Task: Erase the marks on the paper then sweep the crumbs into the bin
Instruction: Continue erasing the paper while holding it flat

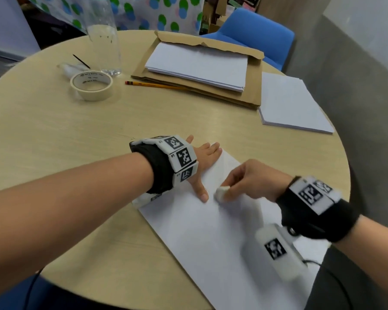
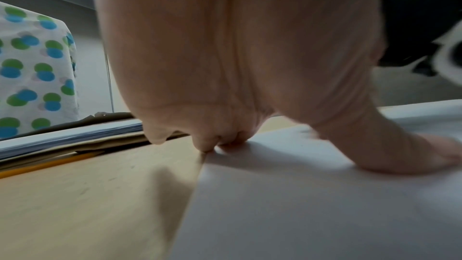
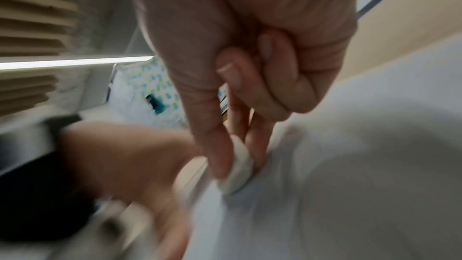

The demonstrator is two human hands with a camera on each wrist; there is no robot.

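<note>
Eraser [image 1: 222, 193] pinched in right hand [image 1: 253, 180], pressed on paper [image 1: 211, 238] near its far-left edge, just beside thumb of left hand [image 1: 203, 162] spread flat, pinning that corner; sheet's long axis runs toward table's near-right edge.

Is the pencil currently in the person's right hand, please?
No, the right hand pinches a white eraser on the paper, while the pencil lies apart on the table beside the cardboard.

A sheet of paper [image 1: 211, 231] lies at the near edge of the counter [image 1: 54, 135], a tape roll [image 1: 91, 85] far left, a pencil [image 1: 152, 85] before a paper stack [image 1: 199, 66] on cardboard [image 1: 253, 86], another stack [image 1: 293, 104] right
</note>
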